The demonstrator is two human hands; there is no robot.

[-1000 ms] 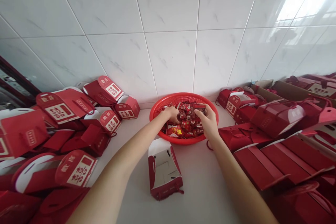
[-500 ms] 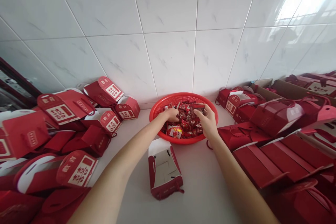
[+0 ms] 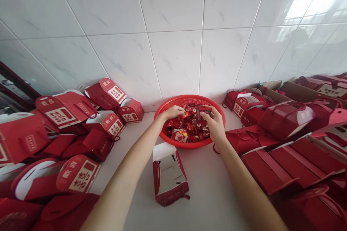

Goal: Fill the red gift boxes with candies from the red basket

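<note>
Red basket (image 3: 189, 145) on a pale counter (image 3: 208, 191), against the tiled wall (image 3: 176, 61), with wrapped sweets (image 3: 192, 129) heaped inside; the left hand (image 3: 173, 112) is over its left part, fingers bent beside a bright packet (image 3: 185, 114), though whether it grips that I cannot tell; the right hand (image 3: 215, 120) pinches a dark bar (image 3: 205, 109), thumb against fingers; an open box (image 3: 170, 178) stands just in front, between the forearms; red cartons (image 3: 81, 144) crowd both sides.
</note>
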